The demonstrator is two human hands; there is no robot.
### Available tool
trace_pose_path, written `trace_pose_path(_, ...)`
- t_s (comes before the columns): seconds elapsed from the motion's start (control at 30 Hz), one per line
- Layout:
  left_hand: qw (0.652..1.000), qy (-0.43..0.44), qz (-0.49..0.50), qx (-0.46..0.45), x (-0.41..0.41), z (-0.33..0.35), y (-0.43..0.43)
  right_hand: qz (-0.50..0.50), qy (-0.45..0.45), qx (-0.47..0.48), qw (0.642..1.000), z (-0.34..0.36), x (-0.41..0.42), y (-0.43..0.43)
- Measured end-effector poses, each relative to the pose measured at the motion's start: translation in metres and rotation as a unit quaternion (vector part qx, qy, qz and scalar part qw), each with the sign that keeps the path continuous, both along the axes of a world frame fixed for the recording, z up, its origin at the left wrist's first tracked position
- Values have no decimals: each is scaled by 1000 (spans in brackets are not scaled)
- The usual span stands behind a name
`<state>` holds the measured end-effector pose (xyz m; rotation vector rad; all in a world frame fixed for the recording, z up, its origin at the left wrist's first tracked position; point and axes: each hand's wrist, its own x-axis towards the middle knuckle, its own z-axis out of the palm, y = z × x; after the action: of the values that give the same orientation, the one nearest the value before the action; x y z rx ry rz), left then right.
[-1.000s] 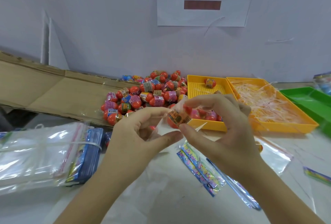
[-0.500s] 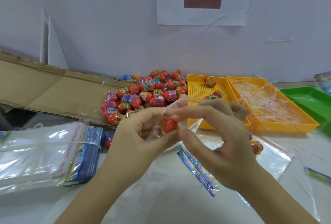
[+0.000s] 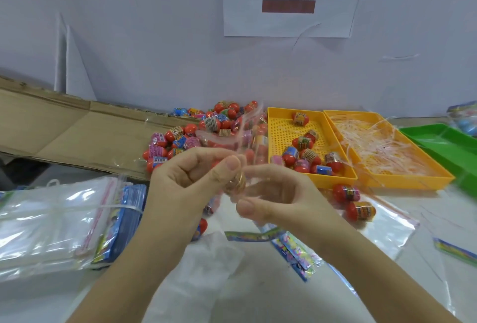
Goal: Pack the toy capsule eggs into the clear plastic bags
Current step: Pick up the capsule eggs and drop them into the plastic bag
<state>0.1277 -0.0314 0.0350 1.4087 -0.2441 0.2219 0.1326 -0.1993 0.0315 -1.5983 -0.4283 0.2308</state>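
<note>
My left hand [image 3: 191, 180] and my right hand [image 3: 278, 198] meet above the table's middle, both pinching a small clear plastic bag [image 3: 240, 141] whose open top stands up between them. A capsule egg [image 3: 235, 183] sits low inside that bag, blurred, between my thumbs. Behind the bag lies a heap of red capsule eggs [image 3: 201, 131] with printed bands. More eggs lie in the near yellow tray [image 3: 277, 136]. Two loose eggs [image 3: 353, 201] rest on the table in front of that tray.
A banded stack of clear bags [image 3: 51, 224] with blue cards lies at the left. Printed header cards [image 3: 291, 247] lie under my right wrist. A second yellow tray [image 3: 413, 167] holds pale strips; a green tray [image 3: 444, 144] sits far right. Flattened cardboard [image 3: 64, 131] lies behind.
The egg has gone down into the bag and turned, showing its band instead of its red end. Both hands dropped slightly; the bag's top now stands higher above my fingers.
</note>
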Motion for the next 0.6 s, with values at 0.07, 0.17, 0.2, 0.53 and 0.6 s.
trace_pose_path(0.07, 1000, -3, 13, -4, -1, 0, -2, 18, 8, 4, 1000, 0, -1, 1)
trace_pose_path(0.17, 999, 4, 31, -10, -2, 2, -5, 34, 6, -23, 999, 0, -1, 1)
trace_pose_path(0.2, 999, 2, 38, -4, -3, 2, -6, 40, -2, -31, 999, 0, -2, 1)
trace_pose_path(0.53, 998, 49, 42, 1, 0, -2, -3, -77, -3, 32, 997, -2, -5, 8)
trace_pose_path(0.6, 995, 99, -3, 23, 4, -6, 1, -94, 10, 63, 994, -1, -4, 6)
